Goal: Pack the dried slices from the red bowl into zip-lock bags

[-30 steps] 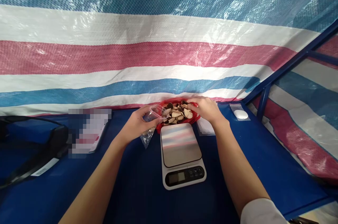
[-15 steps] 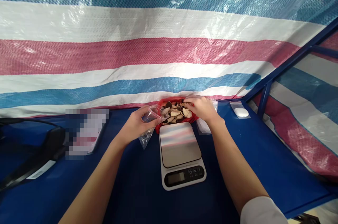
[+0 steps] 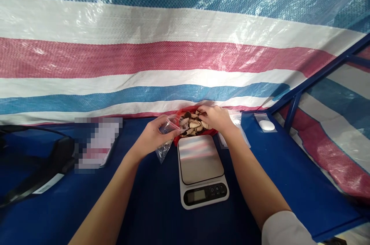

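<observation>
My left hand (image 3: 153, 136) pinches a clear zip bag (image 3: 164, 150) near its opening, thumb and fingers closed on the plastic. Some pale pieces show inside the bag, though not clearly. Beside it a red bag (image 3: 175, 139) lies open, filled with dried slices (image 3: 194, 125), cream-coloured with dark brown edges, perhaps mushroom. Over the right side of this pile, my right hand (image 3: 216, 117) has its fingers curled onto the slices; the fingertips are partly hidden. A white digital scale (image 3: 204, 172) with a bare metal plate stands just in front of the red bag.
Flat clear bags (image 3: 243, 137) lie behind my right wrist. Farther right, a white rounded object (image 3: 266, 125) rests on a small clear bag. At left are a blurred-out flat item (image 3: 98, 143) and a black strap-like device (image 3: 58, 156). Striped tarp (image 3: 162, 58) closes off the back.
The view has shifted slightly, so the table things appear a little farther right. My right fingers have moved slightly over the slices. My left hand keeps its grip on the zip bag.
</observation>
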`<state>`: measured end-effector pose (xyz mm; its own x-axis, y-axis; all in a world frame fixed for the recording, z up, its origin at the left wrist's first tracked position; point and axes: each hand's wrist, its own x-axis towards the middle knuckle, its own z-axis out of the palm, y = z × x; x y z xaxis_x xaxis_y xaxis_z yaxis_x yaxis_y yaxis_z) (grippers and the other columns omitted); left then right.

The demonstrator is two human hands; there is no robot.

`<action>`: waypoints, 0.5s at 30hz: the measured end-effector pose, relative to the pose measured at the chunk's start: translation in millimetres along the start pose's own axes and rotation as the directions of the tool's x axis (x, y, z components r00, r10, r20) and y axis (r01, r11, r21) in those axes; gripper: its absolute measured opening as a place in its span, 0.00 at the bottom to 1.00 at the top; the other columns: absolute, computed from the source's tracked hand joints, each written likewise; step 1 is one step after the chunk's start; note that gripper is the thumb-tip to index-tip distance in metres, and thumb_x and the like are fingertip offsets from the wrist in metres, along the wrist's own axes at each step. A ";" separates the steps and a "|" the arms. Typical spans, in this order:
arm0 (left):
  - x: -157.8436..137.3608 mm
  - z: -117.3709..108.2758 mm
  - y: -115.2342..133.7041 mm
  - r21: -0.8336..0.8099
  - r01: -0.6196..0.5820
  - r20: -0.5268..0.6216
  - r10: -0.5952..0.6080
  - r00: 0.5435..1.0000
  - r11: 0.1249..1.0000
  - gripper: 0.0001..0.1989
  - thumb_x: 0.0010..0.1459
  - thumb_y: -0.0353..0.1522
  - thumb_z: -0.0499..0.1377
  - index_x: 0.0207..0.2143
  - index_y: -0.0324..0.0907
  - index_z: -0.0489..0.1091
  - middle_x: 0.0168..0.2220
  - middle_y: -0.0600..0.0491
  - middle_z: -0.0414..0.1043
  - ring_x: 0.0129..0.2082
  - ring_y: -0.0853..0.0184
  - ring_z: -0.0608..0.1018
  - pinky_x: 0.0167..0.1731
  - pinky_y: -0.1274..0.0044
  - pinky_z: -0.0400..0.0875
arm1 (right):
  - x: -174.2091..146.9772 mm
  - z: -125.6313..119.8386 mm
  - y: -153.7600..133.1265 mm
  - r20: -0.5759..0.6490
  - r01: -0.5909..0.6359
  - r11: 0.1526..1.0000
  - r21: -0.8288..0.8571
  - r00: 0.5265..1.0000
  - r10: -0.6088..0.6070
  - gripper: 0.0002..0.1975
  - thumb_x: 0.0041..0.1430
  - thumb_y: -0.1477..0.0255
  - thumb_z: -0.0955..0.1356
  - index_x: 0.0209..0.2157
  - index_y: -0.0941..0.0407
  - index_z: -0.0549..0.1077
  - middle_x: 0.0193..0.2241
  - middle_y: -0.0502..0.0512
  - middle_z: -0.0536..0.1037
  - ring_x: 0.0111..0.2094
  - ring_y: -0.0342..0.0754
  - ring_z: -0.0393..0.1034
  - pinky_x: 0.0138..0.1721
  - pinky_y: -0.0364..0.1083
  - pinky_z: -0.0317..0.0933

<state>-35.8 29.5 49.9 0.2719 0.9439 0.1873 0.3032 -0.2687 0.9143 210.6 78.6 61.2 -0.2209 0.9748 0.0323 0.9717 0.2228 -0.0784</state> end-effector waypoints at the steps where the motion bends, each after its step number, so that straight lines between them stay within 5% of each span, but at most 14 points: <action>1: 0.1 -0.1 -0.6 -0.008 -0.003 -0.002 0.003 1.000 1.000 0.24 0.53 0.47 0.70 0.47 0.43 0.79 0.45 0.47 0.82 0.48 0.53 0.81 0.54 0.64 0.75 | 2.0 -0.5 -0.1 -0.002 0.008 1.000 0.005 1.000 -0.008 0.17 0.68 0.61 0.65 0.54 0.46 0.76 0.50 0.54 0.82 0.48 0.57 0.76 0.44 0.52 0.68; 15: -0.1 -2.3 -0.5 -0.057 -0.001 -0.004 0.000 1.000 0.998 0.20 0.53 0.45 0.70 0.44 0.44 0.79 0.48 0.47 0.80 0.48 0.55 0.81 0.54 0.65 0.75 | 1.9 3.8 10.1 -0.097 0.034 0.984 0.177 0.995 -0.017 0.12 0.66 0.64 0.67 0.43 0.46 0.83 0.45 0.49 0.84 0.46 0.53 0.77 0.45 0.48 0.67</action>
<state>-38.1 30.0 50.2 0.2680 0.9446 0.1893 0.2507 -0.2581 0.9330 219.7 82.8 56.7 -0.2285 0.9648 0.1304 0.9335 0.2551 -0.2521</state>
